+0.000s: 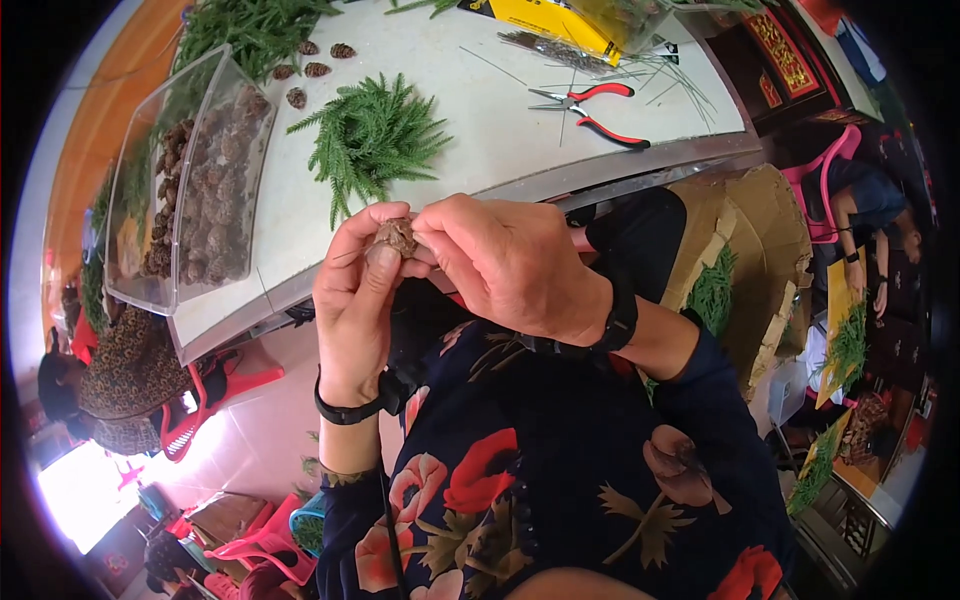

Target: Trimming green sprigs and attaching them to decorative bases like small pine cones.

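Note:
Between both hands, just off the table's near edge, is a small brown pine cone (396,237). My left hand (355,285) grips it between thumb and fingers. From the right, my right hand (510,260) pinches at the cone's side; a thin wire seems to stick out to the left of the cone, but what the right fingertips pinch is hidden. Beyond the hands a green wreath of artificial fir sprigs (375,140) lies on the white table (470,120). Pliers with red and black handles (590,110) rest farther right among thin wires (690,95).
A clear plastic box (175,250) full of pine cones stands at the table's left. Several loose cones (317,69) and more greenery (250,35) lie at the far left. A yellow package (560,25) sits at the back. An open cardboard box (760,230) with green sprigs stands at right; other people sit farther off.

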`<state>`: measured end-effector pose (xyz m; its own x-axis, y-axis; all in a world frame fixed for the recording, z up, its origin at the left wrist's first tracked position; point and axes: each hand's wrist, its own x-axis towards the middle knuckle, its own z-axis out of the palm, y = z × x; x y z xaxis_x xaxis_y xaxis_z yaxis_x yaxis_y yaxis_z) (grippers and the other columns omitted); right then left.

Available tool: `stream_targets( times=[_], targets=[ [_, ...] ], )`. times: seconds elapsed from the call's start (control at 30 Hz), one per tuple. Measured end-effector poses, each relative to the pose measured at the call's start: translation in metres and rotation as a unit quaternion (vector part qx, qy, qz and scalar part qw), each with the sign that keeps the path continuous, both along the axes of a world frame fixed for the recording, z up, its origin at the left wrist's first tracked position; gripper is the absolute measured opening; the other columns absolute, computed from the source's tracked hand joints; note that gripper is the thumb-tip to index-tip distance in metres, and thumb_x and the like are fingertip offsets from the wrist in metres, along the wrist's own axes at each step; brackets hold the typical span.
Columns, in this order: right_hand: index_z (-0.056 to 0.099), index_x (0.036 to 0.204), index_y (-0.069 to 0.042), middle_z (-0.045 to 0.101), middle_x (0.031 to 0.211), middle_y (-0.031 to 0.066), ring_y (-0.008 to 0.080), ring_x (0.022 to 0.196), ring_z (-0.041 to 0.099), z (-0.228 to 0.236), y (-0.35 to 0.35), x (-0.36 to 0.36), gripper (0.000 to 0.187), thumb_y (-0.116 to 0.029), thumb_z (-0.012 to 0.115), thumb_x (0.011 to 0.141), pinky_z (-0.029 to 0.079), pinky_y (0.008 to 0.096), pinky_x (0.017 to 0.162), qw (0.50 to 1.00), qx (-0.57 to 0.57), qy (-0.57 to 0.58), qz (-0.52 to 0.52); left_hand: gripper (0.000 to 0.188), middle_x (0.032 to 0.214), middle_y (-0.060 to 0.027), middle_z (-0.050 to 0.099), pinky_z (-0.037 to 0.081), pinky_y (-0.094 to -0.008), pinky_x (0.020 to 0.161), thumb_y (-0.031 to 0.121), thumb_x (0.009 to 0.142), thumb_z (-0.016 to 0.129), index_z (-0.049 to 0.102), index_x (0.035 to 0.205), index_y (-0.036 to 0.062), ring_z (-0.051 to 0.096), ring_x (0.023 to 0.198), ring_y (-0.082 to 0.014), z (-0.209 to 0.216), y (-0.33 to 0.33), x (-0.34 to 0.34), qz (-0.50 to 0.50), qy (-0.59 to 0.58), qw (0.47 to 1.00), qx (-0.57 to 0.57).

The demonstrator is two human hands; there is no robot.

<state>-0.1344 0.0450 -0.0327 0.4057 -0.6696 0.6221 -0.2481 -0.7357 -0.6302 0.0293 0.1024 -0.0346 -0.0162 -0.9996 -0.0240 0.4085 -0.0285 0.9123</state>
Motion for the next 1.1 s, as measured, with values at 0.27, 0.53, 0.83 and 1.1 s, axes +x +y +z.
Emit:
stream_targets(
  times=[0.27,0.53,0.83,1.1],
  targets=[
    [0.059,0.091,-0.003,0.063,0.072,0.0108,0.0265,0.062,0.064,-0.008,0.002,-0.003,0.009,-0.001,0.065,0.084,0.049,0.0314,0.054,1.000,0.010,0.009,0.001,0.030,0.113,-0.0098,0.061,0.050,-0.0276,0.090,0.009,0.098,0.049,0.052,0.126,-0.0037,0.061,0.099,-0.0150,-0.002,0.003,-0.007,0.071,-0.147,0.986,-0.026],
    [0.060,0.093,-0.003,0.064,0.075,0.0107,0.0268,0.065,0.065,-0.008,0.000,-0.007,0.011,0.000,0.064,0.084,0.051,0.0318,0.056,1.000,0.004,0.000,0.015,0.031,0.114,-0.0113,0.062,0.051,-0.0285,0.091,0.007,0.098,0.048,0.052,0.127,-0.0040,0.062,0.099,-0.0165,0.002,0.004,-0.006,0.044,-0.093,0.995,-0.014],
    [0.061,0.093,-0.003,0.065,0.075,0.0102,0.0264,0.066,0.066,-0.010,-0.005,-0.007,0.011,0.000,0.065,0.083,0.052,0.0317,0.057,0.999,-0.031,0.032,0.026,0.031,0.111,-0.0122,0.063,0.050,-0.0279,0.090,0.003,0.096,0.051,0.052,0.126,-0.0034,0.063,0.099,-0.0169,-0.004,0.004,-0.008,0.058,-0.079,0.995,-0.008],
    [0.060,0.091,-0.004,0.063,0.071,0.0100,0.0257,0.062,0.064,-0.013,0.001,0.001,0.010,-0.002,0.066,0.082,0.049,0.0316,0.054,1.000,0.011,-0.012,0.002,0.031,0.115,-0.0117,0.062,0.050,-0.0262,0.090,0.004,0.095,0.054,0.052,0.126,-0.0017,0.061,0.100,-0.0141,-0.007,0.007,-0.013,0.114,-0.122,0.985,-0.037]
  ],
)
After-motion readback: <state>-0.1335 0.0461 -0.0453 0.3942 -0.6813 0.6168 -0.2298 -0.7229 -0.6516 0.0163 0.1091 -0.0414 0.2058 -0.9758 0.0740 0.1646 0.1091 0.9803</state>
